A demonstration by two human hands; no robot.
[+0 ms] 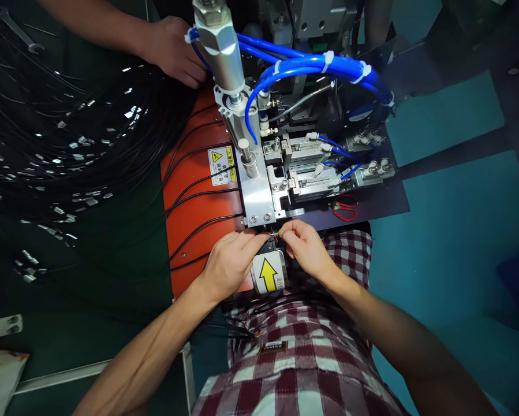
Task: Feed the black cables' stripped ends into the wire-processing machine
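My left hand (232,261) is closed in a pinch at the front end of the machine's feed track. My right hand (303,247) pinches close beside it, fingertips nearly meeting. Between them show thin wires (275,235) with red and whitish bits, too small to make out fully. Just below lies a white label with a yellow arrow (268,275). Above the fingers stands a silver press block (259,202) with an upright cylinder. Black cables (198,232) run across the orange-red panel (185,283) into the block's left side.
Another person's hand (179,52) rests by the panel's far end. Many black cables with shiny ends (94,144) spread over the left side, near a wrench (19,32). Blue air tubes (306,62) arch above the machine. Red-handled snips (344,209) lie on the dark plate at right.
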